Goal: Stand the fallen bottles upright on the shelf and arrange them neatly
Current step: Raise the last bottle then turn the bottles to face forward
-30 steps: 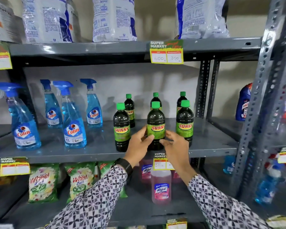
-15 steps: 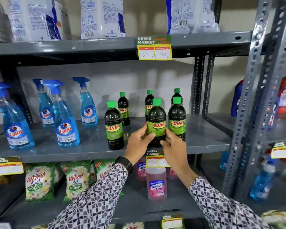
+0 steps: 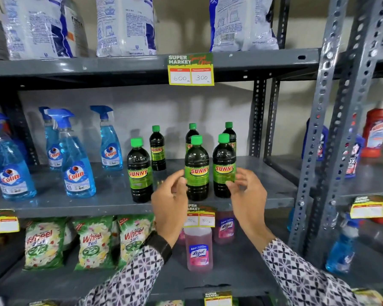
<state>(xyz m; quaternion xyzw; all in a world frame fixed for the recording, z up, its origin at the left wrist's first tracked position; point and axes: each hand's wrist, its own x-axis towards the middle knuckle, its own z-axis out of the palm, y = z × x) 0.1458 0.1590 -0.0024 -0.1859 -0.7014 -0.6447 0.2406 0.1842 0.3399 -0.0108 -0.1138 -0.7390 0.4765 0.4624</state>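
Low centre of the frame, the left hand [image 3: 169, 199] and right hand [image 3: 249, 195] hover loosely open, gripping nothing, either side of the middle dark green-capped plastic bottle [image 3: 196, 171], upright at the grey metal shelf [image 3: 97, 202] front. Nudge it gently to even the gaps; the back row [image 3: 157, 149] stands upright behind.

On my shelf [image 3: 75, 204] I count six dark green-capped bottles [image 3: 196, 171], all upright, and four blue spray bottles [image 3: 79, 164]. Above sit three white bags [image 3: 125, 27], plus a partial one at the left edge. Below, three green detergent packets [image 3: 93, 241] and at least three pink bottles [image 3: 199, 248].
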